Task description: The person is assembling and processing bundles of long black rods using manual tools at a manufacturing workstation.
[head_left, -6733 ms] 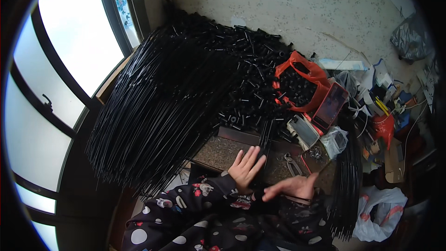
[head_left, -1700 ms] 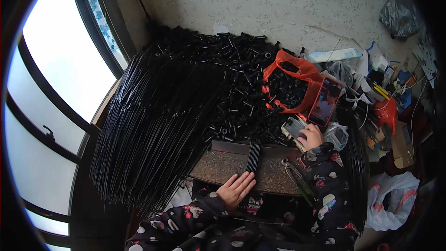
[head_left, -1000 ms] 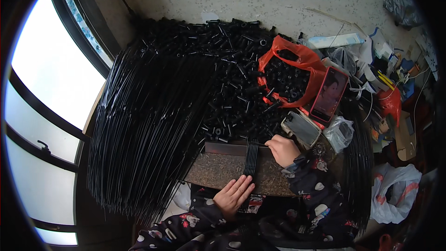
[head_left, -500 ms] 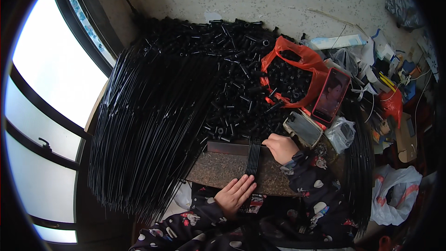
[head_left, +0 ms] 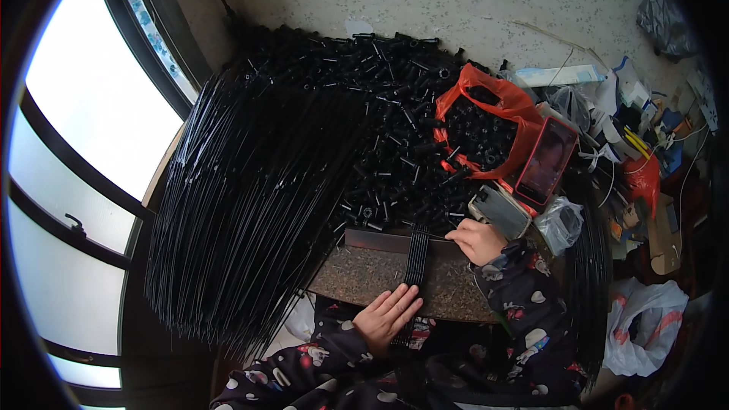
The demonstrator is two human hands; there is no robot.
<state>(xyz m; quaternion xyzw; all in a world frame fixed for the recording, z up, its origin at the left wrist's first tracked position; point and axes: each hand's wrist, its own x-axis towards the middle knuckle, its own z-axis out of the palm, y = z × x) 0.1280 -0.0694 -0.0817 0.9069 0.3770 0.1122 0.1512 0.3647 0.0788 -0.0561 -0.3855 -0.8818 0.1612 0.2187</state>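
My left hand (head_left: 389, 320) lies flat, its fingers stretched over the near part of a row of thin black rods (head_left: 417, 262) and pressing on them. The rods lie side by side across a dark metal bar (head_left: 380, 240) on a speckled brown board (head_left: 357, 269). My right hand (head_left: 478, 242) is closed in a pinch just right of the rods, above the bar. A thin dark stick seems to run from its fingertips toward the rods; its kind is too small to tell. The near ends of the rods are partly hidden under my left hand.
A large sheaf of long black rods (head_left: 243, 205) fills the left side. Behind the board lie heaped small black tube parts (head_left: 402, 118), beside a red plastic bag (head_left: 524, 110) holding more. A phone (head_left: 545, 161), a clear case (head_left: 500, 211) and clutter stand at right.
My right hand has shifted a little to the right, away from the rods, still pinching. My left hand stays on the rods. The whole view has moved slightly.
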